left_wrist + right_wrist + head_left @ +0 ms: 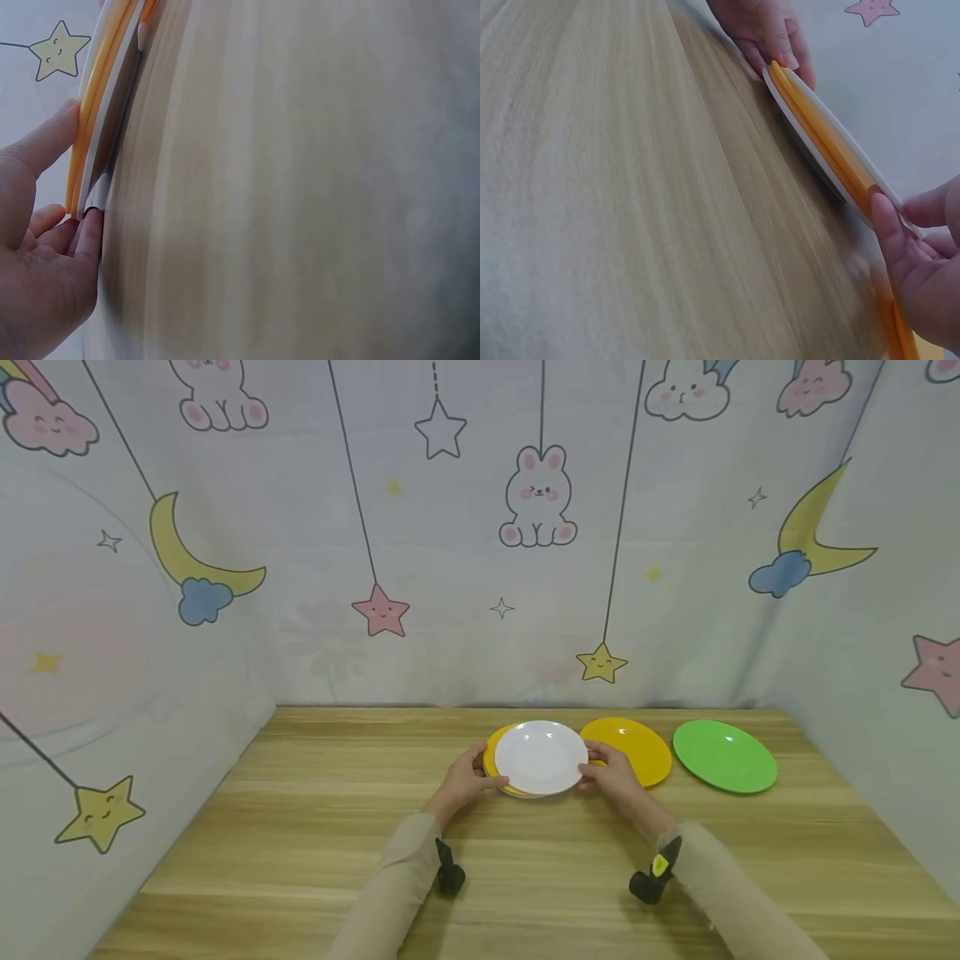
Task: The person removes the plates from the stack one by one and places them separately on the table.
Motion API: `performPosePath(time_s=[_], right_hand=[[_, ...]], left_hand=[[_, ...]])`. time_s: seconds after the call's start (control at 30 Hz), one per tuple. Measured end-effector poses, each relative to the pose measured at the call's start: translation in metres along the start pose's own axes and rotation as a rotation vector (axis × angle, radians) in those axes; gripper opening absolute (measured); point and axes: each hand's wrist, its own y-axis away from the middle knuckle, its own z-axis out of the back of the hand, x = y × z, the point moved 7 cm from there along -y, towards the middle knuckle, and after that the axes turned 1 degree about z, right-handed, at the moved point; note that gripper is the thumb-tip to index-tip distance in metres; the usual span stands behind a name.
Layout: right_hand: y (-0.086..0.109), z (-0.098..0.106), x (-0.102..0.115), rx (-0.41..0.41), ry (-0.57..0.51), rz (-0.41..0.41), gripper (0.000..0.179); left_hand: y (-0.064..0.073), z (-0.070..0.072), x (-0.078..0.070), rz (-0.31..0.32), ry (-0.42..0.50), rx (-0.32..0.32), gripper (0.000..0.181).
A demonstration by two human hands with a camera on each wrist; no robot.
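A white plate (542, 757) lies on top of a stack, with orange-yellow plates (491, 752) under it and another white plate (810, 150) at the bottom. From the left, my left hand (461, 783) grips the stack's rim, its thumb on the edge and fingers curled beneath, as the left wrist view shows. At the opposite side my right hand (611, 774) pinches the rim between thumb and fingers. The stack stands tilted close over the table in the right wrist view, partly covered by my fingers.
Right of the stack, an orange-yellow plate (636, 752) lies on the wooden table (337, 827), partly behind my right hand. Beyond it is a green plate (724, 757). A patterned cloth wall (465, 552) rises behind the table's far edge.
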Motion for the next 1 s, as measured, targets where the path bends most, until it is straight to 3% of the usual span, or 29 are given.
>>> performPosePath(time_s=[0.17,0.57,1.0], right_hand=[[0.004,0.001,0.000,-0.013,-0.022,-0.010,0.052],[0.010,0.016,0.000,-0.108,-0.190,0.022,0.054],[0.029,0.038,0.005,-0.165,-0.221,0.044,0.055]], left_hand=[[0.001,0.000,0.000,-0.005,-0.004,0.003,0.078],[0.001,-0.001,-0.001,0.001,0.008,0.006,0.076],[0.002,0.000,0.000,0.035,-0.014,-0.005,0.078]])
